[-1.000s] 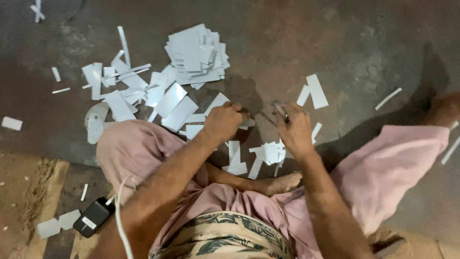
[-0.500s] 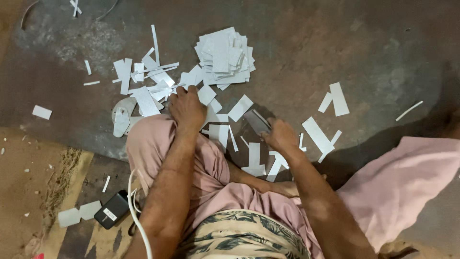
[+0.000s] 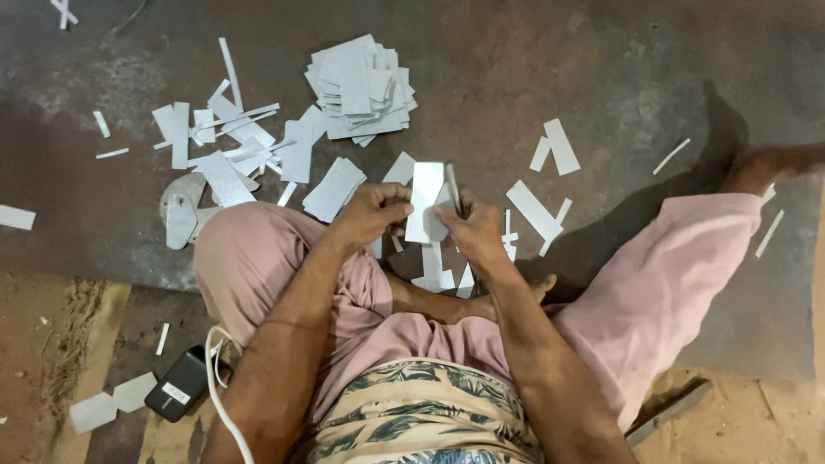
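On the floor at 7 o'clock: black charger (image 3: 176, 393), white cord. At center, left hand (image 3: 371, 215) pinches a pale rectangular strip (image 3: 425, 201); right hand (image 3: 471, 230) grips scissors (image 3: 453, 191) against its edge. Beyond, at 11–12 o'clock: loose offcuts (image 3: 225, 146), then a stack of cut pieces (image 3: 361, 86).

You're looking down on a dark grey, stained concrete floor (image 3: 601, 69) filling most of the frame — along the bottom edge it gives way to sandy brown dirt (image 3: 43, 344), left and right.
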Available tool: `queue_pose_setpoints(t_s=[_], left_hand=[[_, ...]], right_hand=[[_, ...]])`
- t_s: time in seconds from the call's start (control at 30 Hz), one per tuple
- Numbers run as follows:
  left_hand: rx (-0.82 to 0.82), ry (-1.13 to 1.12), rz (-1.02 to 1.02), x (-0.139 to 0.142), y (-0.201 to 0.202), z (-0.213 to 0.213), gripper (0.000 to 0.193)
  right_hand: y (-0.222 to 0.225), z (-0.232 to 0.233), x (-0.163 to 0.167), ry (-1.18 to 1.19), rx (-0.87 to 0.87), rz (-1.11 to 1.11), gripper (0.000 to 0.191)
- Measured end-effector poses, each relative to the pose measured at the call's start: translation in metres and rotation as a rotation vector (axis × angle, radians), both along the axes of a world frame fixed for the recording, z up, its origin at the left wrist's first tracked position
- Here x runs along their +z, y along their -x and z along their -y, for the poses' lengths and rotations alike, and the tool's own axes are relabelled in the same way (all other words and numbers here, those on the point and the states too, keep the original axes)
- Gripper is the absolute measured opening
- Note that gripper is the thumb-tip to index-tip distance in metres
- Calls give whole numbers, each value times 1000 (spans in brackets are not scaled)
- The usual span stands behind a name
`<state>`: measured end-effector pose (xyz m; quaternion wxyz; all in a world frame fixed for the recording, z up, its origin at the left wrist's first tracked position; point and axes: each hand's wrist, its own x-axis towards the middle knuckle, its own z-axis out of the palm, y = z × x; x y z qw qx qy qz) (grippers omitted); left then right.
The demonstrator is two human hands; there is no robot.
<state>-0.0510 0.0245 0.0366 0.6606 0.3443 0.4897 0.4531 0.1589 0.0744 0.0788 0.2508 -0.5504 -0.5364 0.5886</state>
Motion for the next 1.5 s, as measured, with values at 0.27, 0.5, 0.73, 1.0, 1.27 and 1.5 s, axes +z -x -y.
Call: queue_pose_setpoints(t_s=[0.27,0.5,0.73,1.0,1.27,1.5], left_hand=[[366,106,-1408,8,37,0,48],[260,225,-1459,5,32,-3,44],[490,4,-906,-11,40,-3,34],[294,196,257,-15,-1,-10,21],[474,61,304,-28,3,-22,21],[353,217,334,-13,-3,-23,33]], right_hand=[[-20,11,-30,89,-99,-35,21],[-45,17,-47,139,-148,-65,23],[-34,9,-19,187,-110,-123,20],[12,-20,-15,-148,125,10,21],[14,-26,-10,-833,195,877,44],[26,-9,-24,-65,-72,-47,29]])
